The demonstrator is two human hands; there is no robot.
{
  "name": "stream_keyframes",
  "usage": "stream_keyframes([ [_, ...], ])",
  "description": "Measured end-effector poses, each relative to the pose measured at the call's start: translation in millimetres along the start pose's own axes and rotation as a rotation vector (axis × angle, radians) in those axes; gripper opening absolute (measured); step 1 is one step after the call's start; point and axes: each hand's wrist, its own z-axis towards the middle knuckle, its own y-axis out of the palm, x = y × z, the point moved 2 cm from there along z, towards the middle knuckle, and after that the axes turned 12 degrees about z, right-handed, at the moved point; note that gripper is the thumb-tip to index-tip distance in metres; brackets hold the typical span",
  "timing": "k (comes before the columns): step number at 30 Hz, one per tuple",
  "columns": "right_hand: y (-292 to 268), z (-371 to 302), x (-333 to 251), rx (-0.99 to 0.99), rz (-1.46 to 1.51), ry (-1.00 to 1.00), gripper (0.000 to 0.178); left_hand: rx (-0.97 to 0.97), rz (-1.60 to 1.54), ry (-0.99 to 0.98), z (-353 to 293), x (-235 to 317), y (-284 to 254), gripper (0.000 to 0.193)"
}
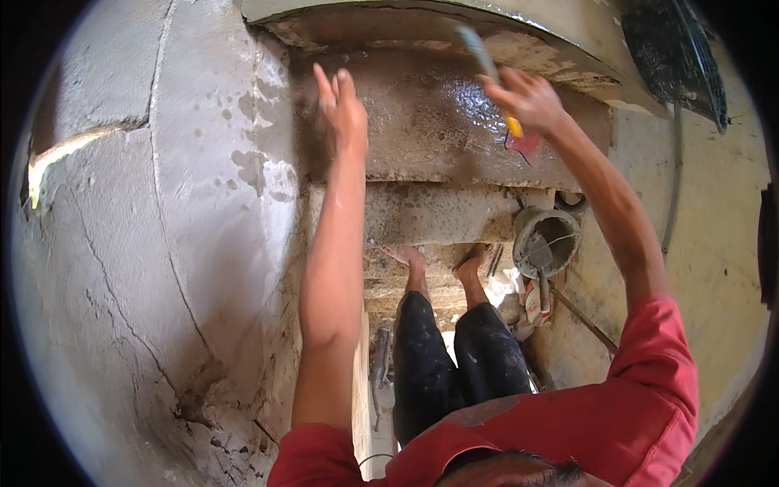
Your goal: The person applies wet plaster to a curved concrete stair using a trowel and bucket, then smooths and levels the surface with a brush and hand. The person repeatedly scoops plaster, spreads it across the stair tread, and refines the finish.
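Note:
My right hand (526, 99) is closed around a slim stick-like tool (479, 53), blurred, with a pale blue-grey upper end and a yellow lower end. Just under that hand shows a small red piece (523, 144); whether it belongs to the tool I cannot tell. Both hands are above a wet grey-brown cement ledge (414, 114), which shines near the right hand. On the ledge's left side, my left hand (345, 109) is raised with its fingers stretched out and nothing in it.
A bucket (527, 223) with grey mortar and a trowel (541, 256) stands right of my feet. Cracked grey plaster wall (195, 162) rises on the left. A raised curved edge (454, 12) bounds the ledge's far side. At upper right is a black basin-like object (677, 61).

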Motion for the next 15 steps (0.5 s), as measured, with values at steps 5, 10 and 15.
stream_keyframes([
  [5, -89.8, -115.9, -18.4, 0.087, 0.106, 0.331, 0.03, -0.189, -0.26, -0.055, 47.3, 30.3, 43.1, 0.091],
  [10, -257.0, -136.8, -36.5, 0.578, -0.012, 0.669, 0.014, -0.245, -0.368, -0.091, 57.6, 17.4, 48.0, 0.103],
  [15, -333.8, -121.4, 82.3, 0.792, -0.043, 0.836, 0.017, -0.169, -0.372, -0.107, 57.6, 20.6, 57.0, 0.1],
])
